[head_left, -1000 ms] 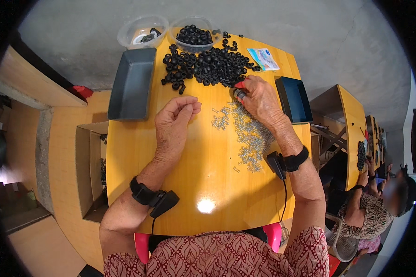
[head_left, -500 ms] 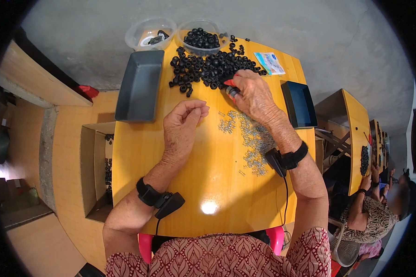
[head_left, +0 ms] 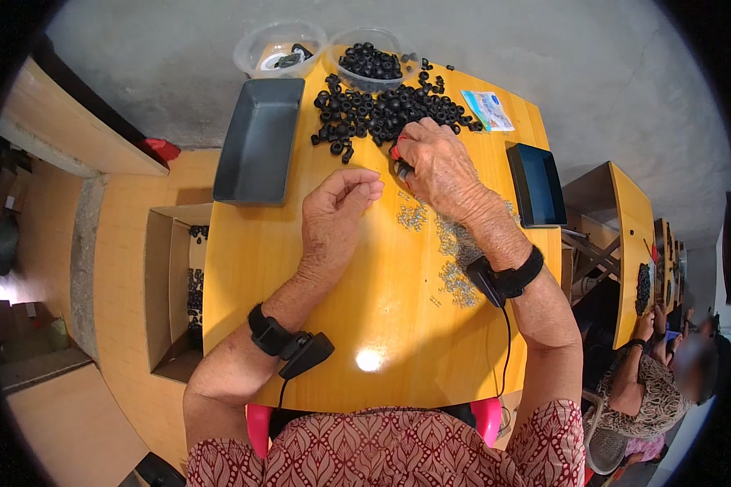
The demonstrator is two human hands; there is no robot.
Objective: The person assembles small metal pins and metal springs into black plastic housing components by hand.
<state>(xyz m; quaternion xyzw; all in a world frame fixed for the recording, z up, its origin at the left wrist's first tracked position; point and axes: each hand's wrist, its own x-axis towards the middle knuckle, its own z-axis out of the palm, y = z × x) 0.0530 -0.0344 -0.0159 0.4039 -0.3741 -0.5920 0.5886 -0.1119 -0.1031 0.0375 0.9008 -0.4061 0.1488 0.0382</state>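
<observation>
My right hand (head_left: pixel 440 166) reaches over the table at the near edge of a heap of small round black parts (head_left: pixel 406 104). Its fingers are curled down; red and dark bits show at the fingertips, and what they hold is hidden. My left hand (head_left: pixel 333 209) hovers to the left of it, thumb pressed against the fingers. Anything in that pinch is too small to make out. Under and beside my right wrist lie many tiny silvery pieces (head_left: pixel 456 286), spread on the yellow tabletop (head_left: pixel 317 357).
A grey tray (head_left: pixel 256 146) stands at the left, a dark blue-lined tray (head_left: pixel 536 183) at the right. Two clear bowls, one holding black parts (head_left: pixel 371 61), sit at the back beside a small packet (head_left: pixel 487 111). A cardboard box (head_left: pixel 164 284) is left of the table; another person (head_left: pixel 638 390) sits far right.
My right hand has drawn slightly nearer to me, out of the heap's edge. My left hand keeps its pinch and stays close by. The whole view has shifted a little.
</observation>
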